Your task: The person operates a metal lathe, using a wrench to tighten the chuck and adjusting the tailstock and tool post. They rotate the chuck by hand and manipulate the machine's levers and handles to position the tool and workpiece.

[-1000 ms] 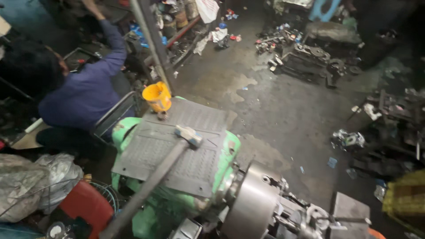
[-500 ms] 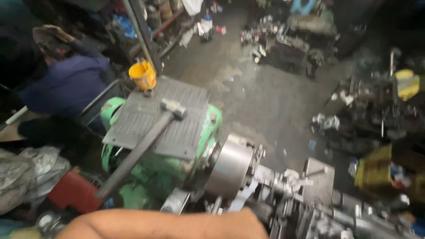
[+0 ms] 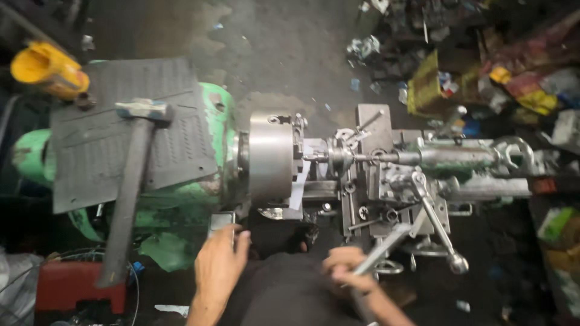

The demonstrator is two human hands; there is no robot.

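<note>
Green lathe (image 3: pixel 199 199) fills the middle of the scene; steel chuck (image 3: pixel 270 158) at centre, carriage (image 3: pixel 386 193) to its right. Black rubber mat (image 3: pixel 130 136) on the headstock, left, with a sledgehammer (image 3: pixel 130 181) lying across it and a yellow funnel (image 3: pixel 48 69) at the far-left corner.

Right hand (image 3: pixel 350 278), near, fingers curled tight around a long metal lever handle (image 3: pixel 393 241). It looks stiff, heavy, possibly oily; best gripped at its near end.

Left hand (image 3: pixel 219 265), loosely curled, fingertips on a small grey box (image 3: pixel 221 224) below the chuck.

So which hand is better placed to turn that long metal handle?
Probably the right hand: it already grips the long metal handle at the lathe carriage. The left hand rests on a small grey box below the chuck.
</note>
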